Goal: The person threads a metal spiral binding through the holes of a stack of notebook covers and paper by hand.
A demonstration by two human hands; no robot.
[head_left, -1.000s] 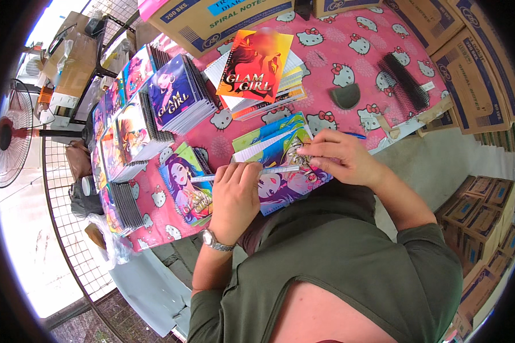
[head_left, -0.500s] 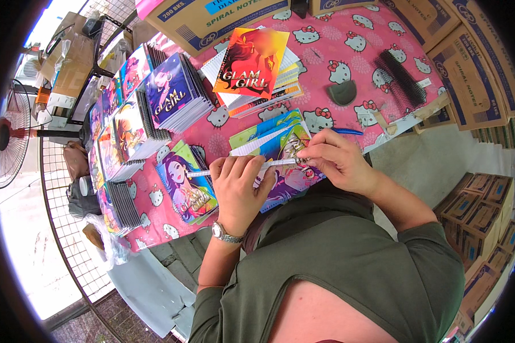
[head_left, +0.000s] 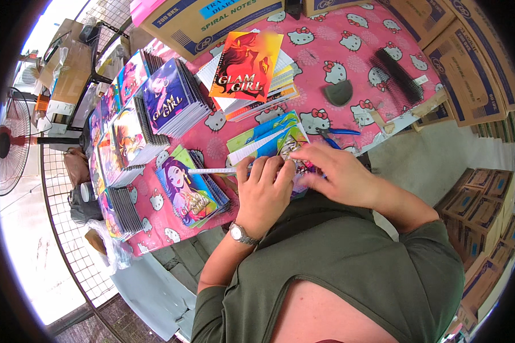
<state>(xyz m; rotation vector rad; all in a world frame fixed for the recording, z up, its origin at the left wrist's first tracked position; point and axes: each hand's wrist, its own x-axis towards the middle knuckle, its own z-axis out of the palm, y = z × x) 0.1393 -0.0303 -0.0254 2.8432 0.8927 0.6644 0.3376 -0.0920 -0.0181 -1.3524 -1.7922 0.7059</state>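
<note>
My left hand (head_left: 264, 191) and my right hand (head_left: 330, 171) meet over a colourful notebook (head_left: 269, 140) lying on the pink patterned table (head_left: 349, 68) right in front of me. Both hands grip the notebook's near edge, fingers pinched along its binding side, and a thin white strip (head_left: 212, 170) sticks out to the left from under my left hand. A wristwatch (head_left: 243, 233) sits on my left wrist. Blue-handled pliers (head_left: 335, 134) lie just beyond my right hand.
Stacks of spiral notebooks (head_left: 171, 103) line the table's left side, with a purple-cover stack (head_left: 191, 191) near my left hand and an orange-cover stack (head_left: 249, 71) at the centre back. Black spiral coils (head_left: 397, 71) lie at right. Cardboard boxes (head_left: 475, 63) surround the table; a fan (head_left: 8, 143) stands left.
My left hand has slid right along the notebook's edge to meet my right hand, and both have drawn closer together over the binding.
</note>
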